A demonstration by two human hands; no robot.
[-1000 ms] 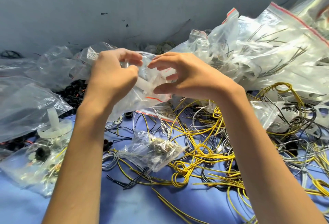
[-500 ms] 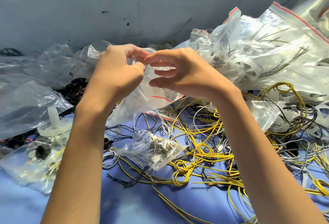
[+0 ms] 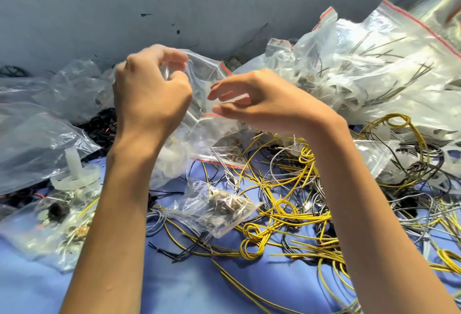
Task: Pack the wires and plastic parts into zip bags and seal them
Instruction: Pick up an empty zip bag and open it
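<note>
Left hand point(image 3: 149, 96) pinches the zip bag point(image 3: 200, 74) top — right hand point(image 3: 262, 99) half-curled beside it, grip unclear.

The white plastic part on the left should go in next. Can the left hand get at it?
Probably, once free: the left hand grips the zip bag, but the white plastic part lies uncovered.
</note>
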